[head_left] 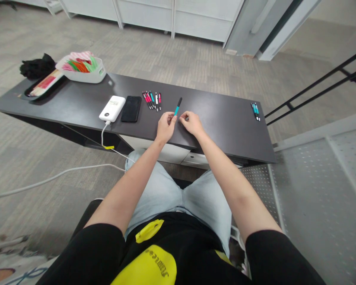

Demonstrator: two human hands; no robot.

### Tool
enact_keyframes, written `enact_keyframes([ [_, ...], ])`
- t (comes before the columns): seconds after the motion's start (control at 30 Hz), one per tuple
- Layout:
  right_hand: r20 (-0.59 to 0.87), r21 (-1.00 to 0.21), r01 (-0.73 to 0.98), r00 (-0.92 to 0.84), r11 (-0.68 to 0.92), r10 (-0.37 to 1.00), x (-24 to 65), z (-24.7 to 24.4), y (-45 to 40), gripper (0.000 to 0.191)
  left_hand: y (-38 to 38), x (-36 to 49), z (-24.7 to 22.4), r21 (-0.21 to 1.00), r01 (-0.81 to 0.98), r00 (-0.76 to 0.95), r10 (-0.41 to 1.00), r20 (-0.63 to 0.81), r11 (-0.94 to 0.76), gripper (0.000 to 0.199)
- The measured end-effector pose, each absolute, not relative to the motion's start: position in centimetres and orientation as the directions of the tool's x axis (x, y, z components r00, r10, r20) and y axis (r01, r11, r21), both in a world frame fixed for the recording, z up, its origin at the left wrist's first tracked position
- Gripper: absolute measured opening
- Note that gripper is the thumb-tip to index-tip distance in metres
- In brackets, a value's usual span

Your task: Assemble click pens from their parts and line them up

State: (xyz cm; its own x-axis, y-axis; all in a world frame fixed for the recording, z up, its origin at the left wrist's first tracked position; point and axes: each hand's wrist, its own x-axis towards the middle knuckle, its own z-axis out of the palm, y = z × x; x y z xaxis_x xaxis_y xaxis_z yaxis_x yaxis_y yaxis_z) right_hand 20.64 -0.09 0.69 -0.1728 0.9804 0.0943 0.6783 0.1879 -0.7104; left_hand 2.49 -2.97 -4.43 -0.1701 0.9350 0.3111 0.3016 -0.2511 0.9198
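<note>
My left hand [166, 127] grips the lower end of a teal-and-black pen [178, 106], which tilts up and away above the dark table. Just to its right, my right hand [192, 123] has its fingers curled into a pinch, apart from the pen. Whatever its fingertips hold, if anything, is too small to make out. Beyond my left hand lies a group of several pens [150, 100] in pink, teal, white and black. A few teal-and-black pens [255, 111] lie together near the table's right end.
A black phone [131, 109] and a white power bank [112, 108] with a cable lie left of my hands. Farther left are a white basket [99, 75] of colourful strips, a black tray [26, 96] and a black cloth bundle [38, 67]. A black metal rail [314, 85] stands at right.
</note>
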Motion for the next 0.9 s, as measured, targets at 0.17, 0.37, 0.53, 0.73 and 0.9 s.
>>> enact_keyframes([
  [0.17,0.045,-0.943,0.332,0.034,0.031,0.998,23.3,0.1,0.7,0.023,-3.6,2.6,-3.6,0.884,0.403,-0.091,0.951,0.297,-0.237,0.011],
  [0.37,0.031,-0.990,0.140,0.107,0.016,0.994,28.9,-0.4,-1.8,0.042,-4.4,2.6,-3.0,0.821,0.495,0.069,0.955,0.289,-0.284,0.023],
  [0.53,0.084,-0.996,0.042,0.090,0.080,0.992,31.0,-1.1,-3.8,0.062,-4.6,2.3,-3.1,0.760,0.570,0.125,0.947,0.296,-0.312,0.026],
  [0.73,0.098,-0.992,0.083,0.066,0.093,0.993,30.6,-2.1,-3.3,0.068,-4.6,1.9,-2.8,0.716,0.618,0.182,0.945,0.271,-0.325,0.029],
  [0.9,0.118,-0.991,0.068,0.056,0.114,0.991,30.8,-2.4,-3.3,0.066,-4.6,1.8,-2.8,0.693,0.639,0.193,0.941,0.276,-0.334,0.030],
])
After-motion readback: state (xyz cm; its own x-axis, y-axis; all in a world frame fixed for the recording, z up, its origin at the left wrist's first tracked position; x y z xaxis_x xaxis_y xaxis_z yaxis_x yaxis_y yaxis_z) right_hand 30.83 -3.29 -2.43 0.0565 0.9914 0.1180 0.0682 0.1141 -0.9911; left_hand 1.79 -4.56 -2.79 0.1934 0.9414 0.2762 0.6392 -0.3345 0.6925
